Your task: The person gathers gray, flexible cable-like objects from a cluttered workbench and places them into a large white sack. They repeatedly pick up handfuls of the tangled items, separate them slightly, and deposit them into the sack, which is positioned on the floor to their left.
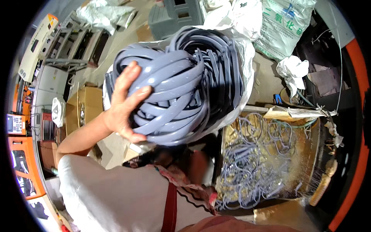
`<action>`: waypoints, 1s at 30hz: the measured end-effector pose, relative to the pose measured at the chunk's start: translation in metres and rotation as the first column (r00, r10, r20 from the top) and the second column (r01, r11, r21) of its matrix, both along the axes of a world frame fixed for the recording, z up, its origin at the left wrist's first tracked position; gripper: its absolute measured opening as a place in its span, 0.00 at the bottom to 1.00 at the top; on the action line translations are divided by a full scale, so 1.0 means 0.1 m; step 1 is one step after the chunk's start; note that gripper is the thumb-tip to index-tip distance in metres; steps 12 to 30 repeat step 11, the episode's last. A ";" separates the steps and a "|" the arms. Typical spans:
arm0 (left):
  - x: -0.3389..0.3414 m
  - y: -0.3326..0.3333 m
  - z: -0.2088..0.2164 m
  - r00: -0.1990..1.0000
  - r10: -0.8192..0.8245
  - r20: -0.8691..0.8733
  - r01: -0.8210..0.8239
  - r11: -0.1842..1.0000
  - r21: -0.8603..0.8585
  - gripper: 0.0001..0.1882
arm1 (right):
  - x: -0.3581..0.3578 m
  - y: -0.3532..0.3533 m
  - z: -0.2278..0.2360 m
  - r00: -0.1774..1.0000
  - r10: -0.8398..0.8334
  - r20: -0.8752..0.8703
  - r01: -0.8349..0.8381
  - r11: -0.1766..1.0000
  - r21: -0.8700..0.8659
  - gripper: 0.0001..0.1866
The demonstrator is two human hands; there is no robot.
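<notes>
A thick bundle of glossy grey plastic strips (174, 89), looped and twisted together, lies at the middle of the head view. My left hand (123, 102) grips its left side, fingers spread over the strips and thumb near the lower edge. More of the strips stand in folded loops to the right of the bundle, inside a crumpled white sack (247, 83) whose edge wraps around them. My right hand does not show.
Right of me, a wet bin (305, 162) contains tangled thin grey offcuts (251, 166). Behind it lies a white and green printed sack (286, 27). A grey plastic stool (174, 17) stands beyond the bundle. At left are a cardboard box (89, 104) and orange-and-white machinery (27, 166).
</notes>
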State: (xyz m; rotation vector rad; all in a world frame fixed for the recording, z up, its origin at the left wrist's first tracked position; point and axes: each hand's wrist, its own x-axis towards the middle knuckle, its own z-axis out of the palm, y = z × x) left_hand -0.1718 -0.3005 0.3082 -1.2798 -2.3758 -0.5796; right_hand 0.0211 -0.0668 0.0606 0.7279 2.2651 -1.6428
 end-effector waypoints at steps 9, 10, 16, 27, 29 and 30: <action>0.04 -0.14 0.51 0.881 0.134 0.453 -0.060 0.983 -0.173 0.44 | -1.18 0.35 2.14 0.829 -0.096 -0.551 0.115 0.993 0.000 0.17; 0.05 -0.17 0.59 0.850 0.098 0.518 -0.096 0.995 -0.030 0.40 | -1.29 0.32 2.33 0.834 -0.214 -0.508 0.164 0.976 -0.141 0.18; 0.11 -0.21 0.62 0.849 0.197 0.491 -0.250 0.967 0.043 0.38 | -1.40 0.38 2.29 0.859 -0.171 -0.483 0.168 0.985 -0.048 0.20; 0.11 -0.21 0.62 0.849 0.197 0.491 -0.250 0.967 0.043 0.38 | -1.40 0.38 2.29 0.859 -0.171 -0.483 0.168 0.985 -0.048 0.20; 0.11 -0.21 0.62 0.849 0.197 0.491 -0.250 0.967 0.043 0.38 | -1.40 0.38 2.29 0.859 -0.171 -0.483 0.168 0.985 -0.048 0.20; 0.11 -0.21 0.62 0.849 0.197 0.491 -0.250 0.967 0.043 0.38 | -1.40 0.38 2.29 0.859 -0.171 -0.483 0.168 0.985 -0.048 0.20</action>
